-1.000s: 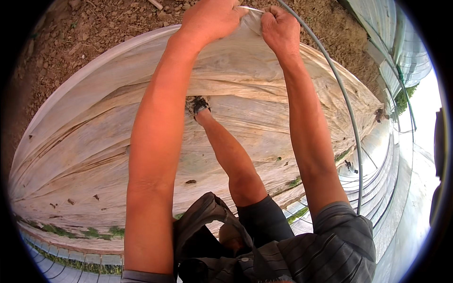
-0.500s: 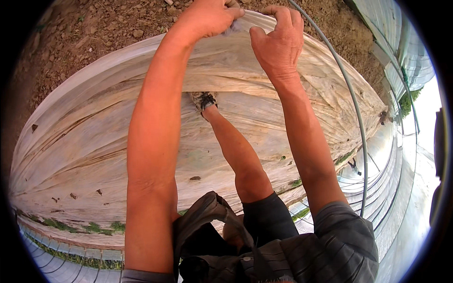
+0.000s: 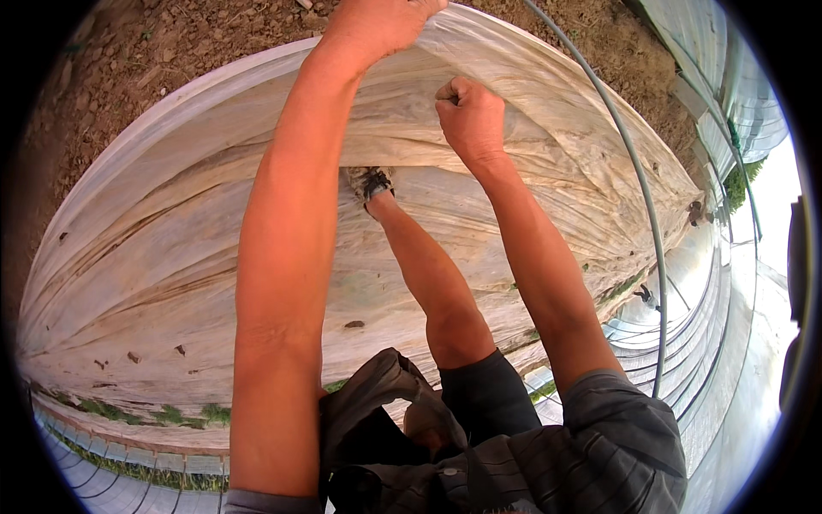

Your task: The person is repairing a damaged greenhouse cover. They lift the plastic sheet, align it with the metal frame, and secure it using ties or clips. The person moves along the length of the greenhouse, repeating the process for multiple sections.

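Observation:
My left hand (image 3: 383,27) is at the top edge of the view, closed on the raised rim of a whitish, soil-stained plastic sheet (image 3: 163,248). Its fingertips are partly cut off by the picture's edge. The sheet rises from there and hangs in long creases. Lower and to the right, in front of the sheet, my right hand (image 3: 473,117) is curled with thumb and fingers pressed together. Whatever may be inside that grip is hidden.
Brown clodded soil (image 3: 120,94) lies beyond the sheet. A grey pipe or hose (image 3: 629,154) curves down the right side. My shoe (image 3: 372,182) stands at a fold in the sheet. Clear plastic greenhouse covering (image 3: 702,343) and strips of grass (image 3: 171,415) border the area.
My right hand has left the sheet's rim, come down toward me and slightly left, and curled up. My left hand has shifted slightly up and right, still at the rim.

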Tool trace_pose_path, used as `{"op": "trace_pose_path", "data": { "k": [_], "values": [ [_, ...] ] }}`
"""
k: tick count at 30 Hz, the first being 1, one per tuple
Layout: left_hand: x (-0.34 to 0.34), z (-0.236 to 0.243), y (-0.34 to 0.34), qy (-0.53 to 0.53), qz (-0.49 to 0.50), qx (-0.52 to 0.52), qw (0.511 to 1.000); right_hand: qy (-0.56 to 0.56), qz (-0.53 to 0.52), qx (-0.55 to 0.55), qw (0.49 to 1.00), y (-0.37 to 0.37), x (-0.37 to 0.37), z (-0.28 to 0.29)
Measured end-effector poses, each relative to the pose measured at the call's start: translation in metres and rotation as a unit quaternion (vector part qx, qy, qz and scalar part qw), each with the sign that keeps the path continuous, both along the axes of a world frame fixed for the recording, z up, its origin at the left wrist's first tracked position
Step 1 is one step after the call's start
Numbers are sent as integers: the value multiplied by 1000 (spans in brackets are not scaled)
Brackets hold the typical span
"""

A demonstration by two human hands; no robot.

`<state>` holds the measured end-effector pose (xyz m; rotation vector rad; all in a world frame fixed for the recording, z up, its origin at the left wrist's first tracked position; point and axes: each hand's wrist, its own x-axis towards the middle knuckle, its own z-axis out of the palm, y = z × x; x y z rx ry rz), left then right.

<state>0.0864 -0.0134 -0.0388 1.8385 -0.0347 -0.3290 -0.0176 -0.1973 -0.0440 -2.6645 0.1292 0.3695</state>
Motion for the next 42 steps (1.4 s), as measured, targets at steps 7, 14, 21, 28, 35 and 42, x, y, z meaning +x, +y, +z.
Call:
{"op": "trace_pose_path", "data": {
  "k": [7,14,21,28,35,42],
  "values": [
    [1,-2,0,62,-34,-61,996,175,-353,380,837,16,28,10],
    [-4,19,5,137,-148,5,979,188,-480,548,659,41,40,-3],
    [-5,-1,-5,89,-111,35,989,216,-536,474,664,49,5,-15],
    [-2,2,-16,32,-53,77,995,213,-501,438,715,43,-3,-14],
    [-10,38,-6,100,-103,63,988,-277,-95,46,955,9,29,22],
    [-15,24,-16,55,-114,156,980,-87,75,-102,988,-6,66,27]
  ]
}}
